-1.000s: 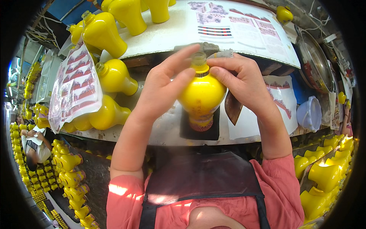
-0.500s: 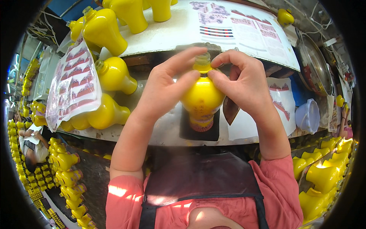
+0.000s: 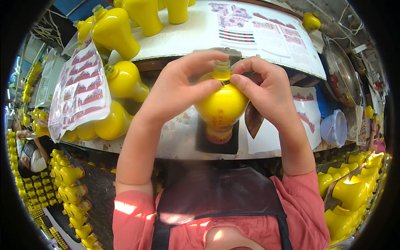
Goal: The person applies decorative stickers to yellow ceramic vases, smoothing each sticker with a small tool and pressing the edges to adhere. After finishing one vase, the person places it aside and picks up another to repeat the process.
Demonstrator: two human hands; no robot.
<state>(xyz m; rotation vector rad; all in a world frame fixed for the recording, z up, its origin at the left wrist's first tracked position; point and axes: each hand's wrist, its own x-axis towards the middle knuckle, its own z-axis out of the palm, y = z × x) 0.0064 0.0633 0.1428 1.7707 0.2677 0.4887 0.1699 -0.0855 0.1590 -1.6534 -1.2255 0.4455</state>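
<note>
A glossy yellow bottle with a clear glass threaded mouth stands upright in front of me on a dark pad. Faint reddish print marks its front and a patterned band rings its base. A thin dark decal strip lies at the base of its neck. My left hand curves round the neck from the left, thumb tip on the strip, index finger stretched behind the mouth. From the other side my right hand pinches at the strip between thumb and forefinger. The back of the neck is hidden.
Yellow bottles crowd the left, beside a hanging decal sheet. A pointed brown blade-like piece lies right of the bottle, near another decal sheet and a pale bucket. More decals lie on the white board. Another person is far left.
My fingers stay at the neck, with small shifts of the thumbs along the strip. The bottle looks slightly turned or tipped toward me. The person at far left has moved their arms.
</note>
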